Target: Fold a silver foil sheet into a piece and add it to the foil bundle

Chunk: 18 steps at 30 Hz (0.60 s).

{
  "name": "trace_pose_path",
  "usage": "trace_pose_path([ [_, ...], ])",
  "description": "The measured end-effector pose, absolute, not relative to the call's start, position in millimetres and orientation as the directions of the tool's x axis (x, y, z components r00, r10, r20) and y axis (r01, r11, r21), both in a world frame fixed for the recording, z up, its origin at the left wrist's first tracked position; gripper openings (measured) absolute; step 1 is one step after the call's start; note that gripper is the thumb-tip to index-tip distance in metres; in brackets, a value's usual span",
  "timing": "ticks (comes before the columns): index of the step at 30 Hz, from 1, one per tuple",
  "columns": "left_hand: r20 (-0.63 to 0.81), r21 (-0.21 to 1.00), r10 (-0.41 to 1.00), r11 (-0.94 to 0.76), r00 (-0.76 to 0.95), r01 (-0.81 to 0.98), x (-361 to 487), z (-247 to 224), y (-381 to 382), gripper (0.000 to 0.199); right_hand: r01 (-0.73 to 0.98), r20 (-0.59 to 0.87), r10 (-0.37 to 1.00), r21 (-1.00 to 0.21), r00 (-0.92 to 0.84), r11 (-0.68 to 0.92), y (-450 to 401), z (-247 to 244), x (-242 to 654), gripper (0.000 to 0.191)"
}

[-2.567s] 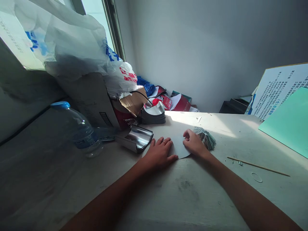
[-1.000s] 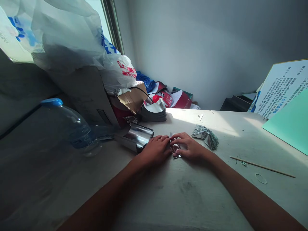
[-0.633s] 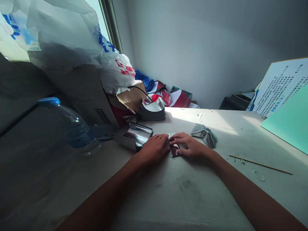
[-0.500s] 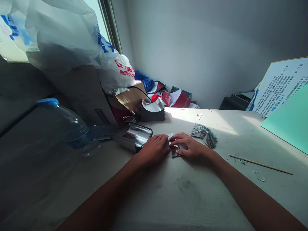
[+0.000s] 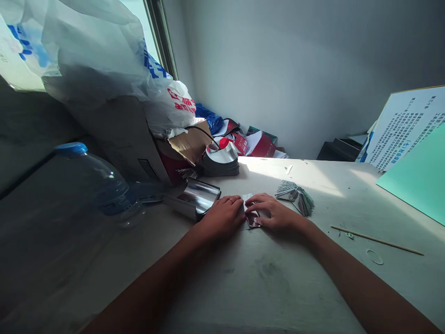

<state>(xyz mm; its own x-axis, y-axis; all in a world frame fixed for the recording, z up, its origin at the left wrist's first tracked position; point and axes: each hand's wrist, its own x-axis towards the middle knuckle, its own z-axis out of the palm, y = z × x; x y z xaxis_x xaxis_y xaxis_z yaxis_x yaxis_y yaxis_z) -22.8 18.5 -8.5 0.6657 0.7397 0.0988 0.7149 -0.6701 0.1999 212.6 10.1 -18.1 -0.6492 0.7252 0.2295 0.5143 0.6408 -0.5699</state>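
Observation:
A small shiny silver foil sheet (image 5: 252,219) lies on the white table between my hands, partly covered by them. My left hand (image 5: 225,213) rests on its left side with the fingers pressed together, a ring on one of them. Curved fingers and the thumb of my right hand (image 5: 269,211) grip the sheet from the right. Just left of my left hand is a curved stack of silver foil sheets (image 5: 203,195). Beyond my right wrist sits a tied bundle of folded foil (image 5: 297,197), its thin edges fanned out.
A thin wooden stick (image 5: 377,240) and a white rubber band (image 5: 374,257) lie on the right. A clear plastic bottle (image 5: 111,190) lies tilted at left, near a box under plastic bags (image 5: 104,55). Farther back stands another curved stack (image 5: 220,162). A green sheet (image 5: 417,171) borders the right.
Hardly anything differs. Both hands stay on the foil sheet, and the view has shifted very slightly.

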Motion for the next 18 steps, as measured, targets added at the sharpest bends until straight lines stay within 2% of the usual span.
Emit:
trace_pose_path([
  [18,0.109,0.183,0.731,-0.681,0.674,0.709,-21.9,-8.1,17.2,0.036,0.518,0.227,0.701,-0.530,-0.676,0.672,10.1,-16.6,213.7,0.031],
])
